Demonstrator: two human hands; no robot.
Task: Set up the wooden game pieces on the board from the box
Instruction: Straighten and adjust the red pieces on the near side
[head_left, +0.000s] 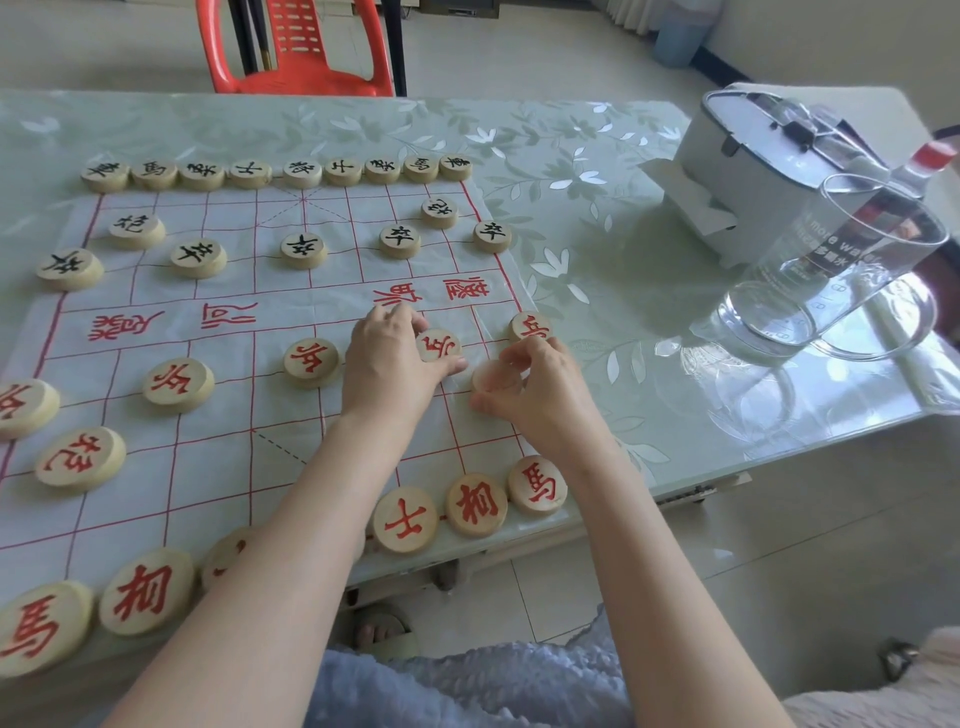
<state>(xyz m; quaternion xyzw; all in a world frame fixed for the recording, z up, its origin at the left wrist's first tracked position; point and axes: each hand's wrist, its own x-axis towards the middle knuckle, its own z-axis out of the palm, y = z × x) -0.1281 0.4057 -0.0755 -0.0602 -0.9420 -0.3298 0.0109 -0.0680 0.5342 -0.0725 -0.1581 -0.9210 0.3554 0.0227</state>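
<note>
A white cloth board with red grid lines lies on the table. Round wooden pieces with black characters fill its far rows, and red-marked pieces stand along the near side. My left hand rests on the board, its fingers and thumb round a red-marked piece. Just to the right, my right hand pinches a blank-faced wooden piece low over the board's right part. Another red piece sits right behind that hand. No box is in view.
A clear glass jug and a white lidded container stand at the table's right. A red plastic chair is behind the far edge. The table's near right edge runs close to my right forearm.
</note>
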